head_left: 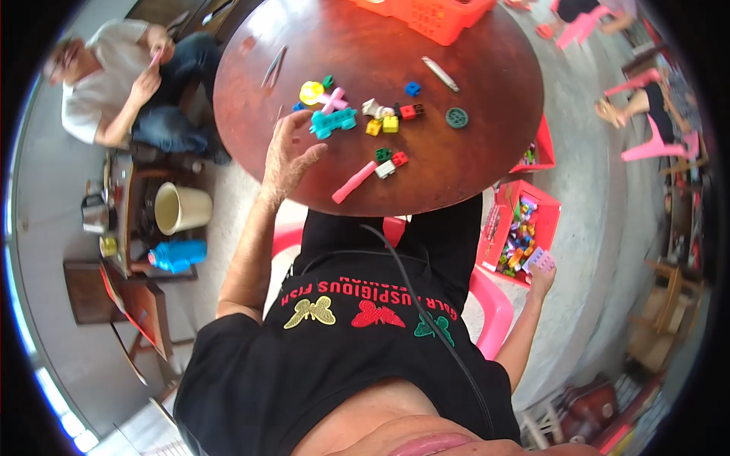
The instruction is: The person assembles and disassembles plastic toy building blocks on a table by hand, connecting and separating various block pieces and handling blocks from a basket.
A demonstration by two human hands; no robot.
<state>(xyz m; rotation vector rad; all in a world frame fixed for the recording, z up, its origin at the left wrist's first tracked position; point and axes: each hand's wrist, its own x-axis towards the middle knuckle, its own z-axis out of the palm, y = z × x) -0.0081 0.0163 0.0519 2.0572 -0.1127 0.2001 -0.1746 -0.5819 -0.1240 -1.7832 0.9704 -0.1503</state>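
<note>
On the round brown table (456,175), my left hand (293,156) is open, palm down, its fingers beside a turquoise toy piece (333,123). Just beyond lie a pink cross-shaped piece (333,100) and a yellow round piece (311,93). Yellow blocks (390,124), a red block (408,112) and a white piece (376,109) sit at the middle. Nearer me are a pink stick (354,182) and a white block (385,169). Low on the right, my right hand (541,275) holds a lilac block (538,261) at the edge of a red crate (559,215) of colourful blocks.
An orange-red basket (437,23) stands at the table's far edge. Tweezers (274,66), a white tool (440,74) and a green wheel (456,117) lie on the table. A seated person (114,76) is at the left, near a cream bucket (182,208). Pink chairs stand at the right.
</note>
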